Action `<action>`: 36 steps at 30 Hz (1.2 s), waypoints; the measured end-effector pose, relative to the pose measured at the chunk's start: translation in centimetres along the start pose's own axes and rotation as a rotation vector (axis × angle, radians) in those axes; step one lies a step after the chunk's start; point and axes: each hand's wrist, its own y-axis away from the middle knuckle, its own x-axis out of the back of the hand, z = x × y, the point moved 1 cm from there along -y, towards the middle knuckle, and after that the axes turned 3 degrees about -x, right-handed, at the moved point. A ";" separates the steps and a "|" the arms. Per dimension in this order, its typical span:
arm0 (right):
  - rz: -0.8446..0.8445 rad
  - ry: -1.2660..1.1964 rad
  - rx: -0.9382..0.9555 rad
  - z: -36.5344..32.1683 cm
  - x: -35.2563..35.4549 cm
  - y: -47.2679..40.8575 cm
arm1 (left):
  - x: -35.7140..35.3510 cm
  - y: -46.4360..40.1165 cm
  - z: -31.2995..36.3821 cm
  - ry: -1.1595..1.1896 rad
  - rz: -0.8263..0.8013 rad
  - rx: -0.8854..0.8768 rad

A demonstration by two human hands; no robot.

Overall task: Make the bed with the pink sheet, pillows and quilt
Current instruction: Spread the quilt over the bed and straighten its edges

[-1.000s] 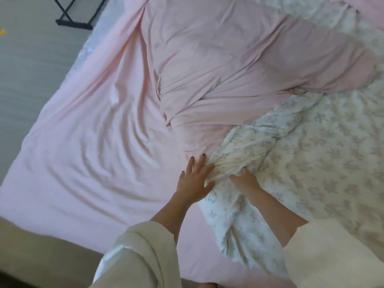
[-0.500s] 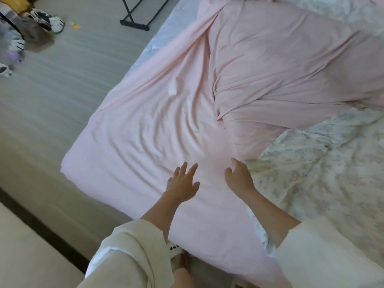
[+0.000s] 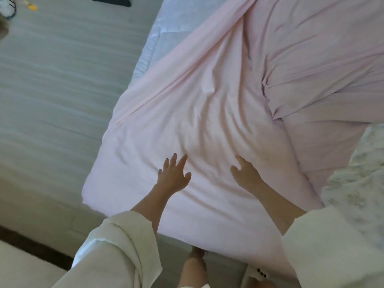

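The wrinkled pink sheet [image 3: 187,113] covers the near corner of the bed, with creases running toward its middle. My left hand [image 3: 173,175] lies flat on it, fingers spread and straight. My right hand [image 3: 246,173] rests on the sheet a little to the right, fingers loosely bent and holding nothing. A pink pillow or folded pink bedding [image 3: 315,65] lies on the upper right of the bed. The floral quilt [image 3: 359,183] is bunched at the right edge. No other pillow is in view.
Bare white mattress [image 3: 164,30] shows at the bed's upper left, where the sheet does not reach. Grey wooden floor [image 3: 62,80] lies to the left. A black stand base [image 3: 111,0] and shoes [image 3: 7,6] sit at the top left. My feet stand below the bed edge.
Both hands have left the floral quilt edge and moved left onto the pink sheet. The view has swung left, so the quilt now sits at the right edge.
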 end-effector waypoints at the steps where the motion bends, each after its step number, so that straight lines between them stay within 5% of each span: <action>1: 0.005 -0.009 -0.006 -1.4 -0.1 0.1 | 1.2 -0.2 -0.9 -0.002 0.003 0.002; 12: 0.047 -0.211 -0.057 -6.3 -1.5 0.8 | 4.4 0.7 -2.0 0.013 0.045 -0.086; 20: 0.062 -0.211 -0.098 -9.0 -3.1 -0.6 | 7.1 -1.9 -5.1 0.396 -0.007 -0.034; 26: 0.155 -0.293 -0.136 -19.1 -8.7 -3.8 | 13.6 -6.2 -14.8 0.509 0.002 -0.062; 36: 0.245 -0.634 -0.266 -37.7 -20.9 -8.5 | 27.8 -11.6 -37.1 0.366 -0.052 -0.040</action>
